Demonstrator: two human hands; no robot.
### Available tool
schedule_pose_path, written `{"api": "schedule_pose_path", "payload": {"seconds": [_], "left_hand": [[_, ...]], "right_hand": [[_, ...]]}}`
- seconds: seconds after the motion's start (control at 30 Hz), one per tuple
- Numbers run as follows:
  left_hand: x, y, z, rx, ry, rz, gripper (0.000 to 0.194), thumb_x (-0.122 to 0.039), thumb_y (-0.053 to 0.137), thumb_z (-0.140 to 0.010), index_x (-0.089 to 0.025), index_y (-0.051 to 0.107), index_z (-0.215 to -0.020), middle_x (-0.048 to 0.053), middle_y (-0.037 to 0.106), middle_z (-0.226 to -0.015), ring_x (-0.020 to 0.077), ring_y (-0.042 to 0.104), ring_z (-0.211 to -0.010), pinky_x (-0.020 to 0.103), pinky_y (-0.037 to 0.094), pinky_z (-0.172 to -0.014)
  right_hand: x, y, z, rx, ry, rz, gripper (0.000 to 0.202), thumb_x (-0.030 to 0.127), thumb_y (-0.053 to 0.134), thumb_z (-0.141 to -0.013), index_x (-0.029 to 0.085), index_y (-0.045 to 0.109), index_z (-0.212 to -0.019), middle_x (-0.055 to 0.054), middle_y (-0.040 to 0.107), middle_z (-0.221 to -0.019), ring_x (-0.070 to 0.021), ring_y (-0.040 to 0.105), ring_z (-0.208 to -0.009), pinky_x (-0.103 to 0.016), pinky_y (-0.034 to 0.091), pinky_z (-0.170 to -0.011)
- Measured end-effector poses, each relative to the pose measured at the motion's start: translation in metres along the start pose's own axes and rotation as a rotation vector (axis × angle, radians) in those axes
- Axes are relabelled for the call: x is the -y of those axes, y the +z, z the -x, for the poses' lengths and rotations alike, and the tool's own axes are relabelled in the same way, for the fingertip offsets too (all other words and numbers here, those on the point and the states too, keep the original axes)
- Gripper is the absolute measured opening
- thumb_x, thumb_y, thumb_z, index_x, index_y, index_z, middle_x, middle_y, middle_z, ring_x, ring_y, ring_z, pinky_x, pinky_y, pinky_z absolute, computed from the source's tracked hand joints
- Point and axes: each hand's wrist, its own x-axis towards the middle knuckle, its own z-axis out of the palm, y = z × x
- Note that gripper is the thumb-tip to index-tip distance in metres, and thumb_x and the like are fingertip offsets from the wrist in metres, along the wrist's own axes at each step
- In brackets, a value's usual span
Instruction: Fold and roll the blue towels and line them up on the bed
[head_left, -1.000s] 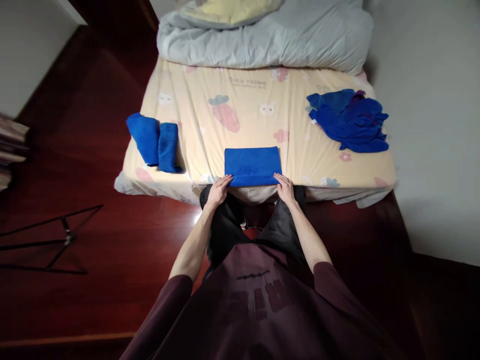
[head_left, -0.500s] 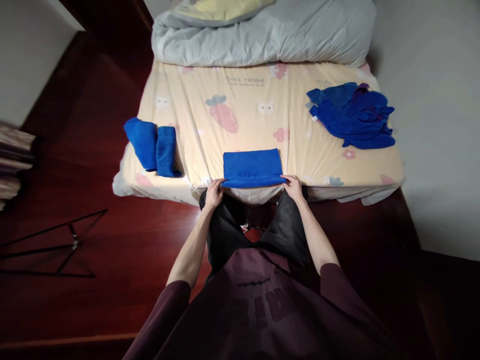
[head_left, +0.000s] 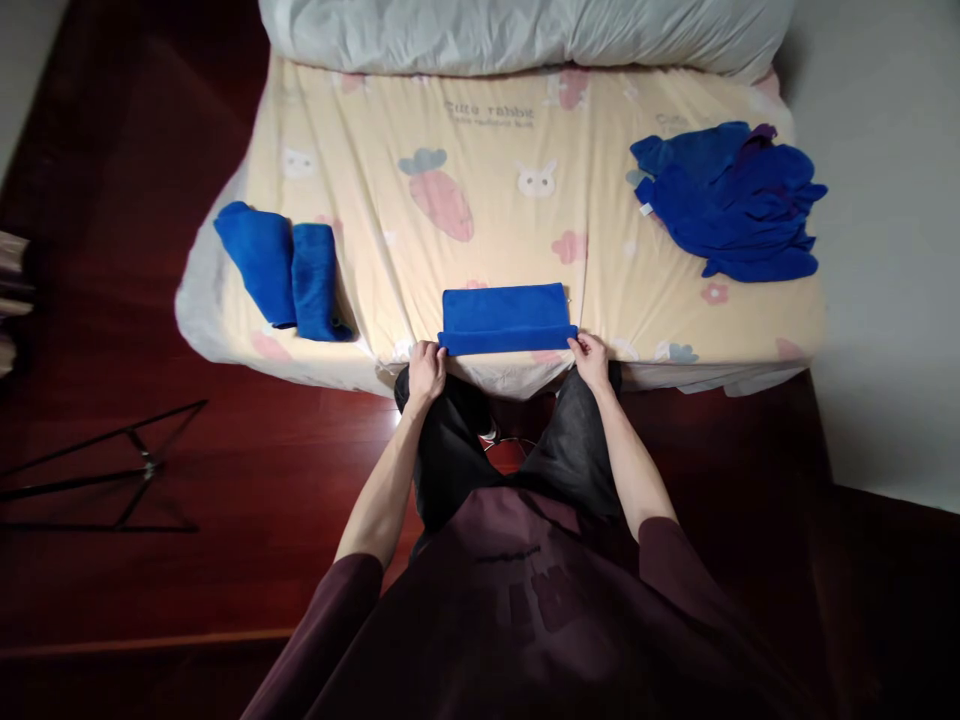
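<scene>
A blue towel (head_left: 504, 308) lies flat near the bed's front edge, its near side turned over into a narrow band. My left hand (head_left: 427, 370) pinches the left end of that band. At the right end, the fingertips of my right hand (head_left: 591, 360) are closed on the band's corner. Two rolled or folded blue towels, one wider (head_left: 259, 262) and one narrower (head_left: 313, 280), rest side by side on the left. A crumpled heap of blue cloth (head_left: 739, 205) with a white tag and a purplish patch lies on the right.
The bed (head_left: 360, 180) has a cream sheet printed with carrots and rabbits. A pale quilt (head_left: 517, 35) is bunched across its far side. Black tripod-like legs (head_left: 139, 470) stand on the dark red floor at left. A wall (head_left: 885, 250) borders the right.
The towel's near edge has been turned further over, making a clearer, wider band, with both hands still at its ends. The view has tilted downward and shifted closer.
</scene>
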Motion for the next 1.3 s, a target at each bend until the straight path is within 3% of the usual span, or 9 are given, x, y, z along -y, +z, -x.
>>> {"api": "schedule_pose_path", "payload": {"seconds": [0.27, 0.5, 0.87, 1.07, 1.2, 1.3], "left_hand": [[-0.010, -0.004, 0.002, -0.006, -0.036, -0.044, 0.032, -0.040, 0.036, -0.114, -0.022, 0.057, -0.097, 0.019, 0.063, -0.110, 0.0356, 0.060, -0.113, 0.054, 0.050, -0.105], [-0.016, -0.006, 0.004, -0.013, -0.049, -0.115, 0.034, -0.040, 0.034, -0.114, -0.021, 0.057, -0.097, 0.019, 0.063, -0.111, 0.0356, 0.060, -0.113, 0.051, 0.049, -0.102], [-0.014, -0.001, 0.006, -0.101, -0.023, -0.102, 0.040, -0.045, 0.032, -0.115, -0.022, 0.060, -0.099, 0.018, 0.065, -0.109, 0.0346, 0.062, -0.113, 0.050, 0.051, -0.102], [-0.016, -0.003, 0.005, -0.085, -0.039, -0.095, 0.036, -0.043, 0.036, -0.114, -0.021, 0.062, -0.100, 0.019, 0.066, -0.112, 0.0351, 0.063, -0.117, 0.051, 0.051, -0.105], [-0.018, -0.007, 0.005, -0.036, -0.076, -0.093, 0.036, -0.040, 0.037, -0.113, -0.018, 0.065, -0.110, 0.022, 0.067, -0.118, 0.0368, 0.063, -0.120, 0.054, 0.051, -0.107], [-0.022, -0.013, 0.009, -0.083, -0.038, -0.040, 0.039, -0.041, 0.041, -0.112, -0.016, 0.063, -0.133, 0.023, 0.065, -0.137, 0.0355, 0.060, -0.133, 0.054, 0.048, -0.116]], "right_hand": [[0.000, 0.005, 0.001, -0.062, 0.005, 0.065, 0.055, 0.071, 0.058, -0.100, 0.020, 0.077, -0.097, -0.010, 0.073, -0.089, -0.0258, 0.067, -0.085, -0.042, 0.059, -0.088], [0.004, 0.004, 0.001, -0.063, 0.052, 0.083, 0.055, 0.071, 0.057, -0.100, 0.020, 0.077, -0.099, -0.009, 0.073, -0.085, -0.0239, 0.065, -0.079, -0.039, 0.058, -0.082], [0.009, 0.003, 0.000, -0.080, 0.000, 0.104, 0.035, 0.053, 0.061, -0.103, 0.021, 0.076, -0.097, -0.012, 0.074, -0.093, -0.0284, 0.068, -0.096, -0.045, 0.058, -0.098], [0.011, 0.003, 0.001, -0.076, -0.029, 0.146, 0.032, 0.049, 0.059, -0.105, 0.021, 0.075, -0.099, -0.012, 0.074, -0.094, -0.0275, 0.069, -0.097, -0.042, 0.059, -0.098], [0.012, 0.001, 0.004, -0.105, -0.033, 0.103, 0.038, 0.047, 0.050, -0.107, 0.019, 0.075, -0.109, -0.017, 0.076, -0.108, -0.0290, 0.072, -0.102, -0.045, 0.060, -0.100], [0.017, -0.001, 0.008, -0.164, -0.062, 0.095, 0.044, 0.046, 0.042, -0.109, 0.017, 0.075, -0.116, -0.020, 0.075, -0.116, -0.0308, 0.072, -0.112, -0.048, 0.059, -0.107]]}}
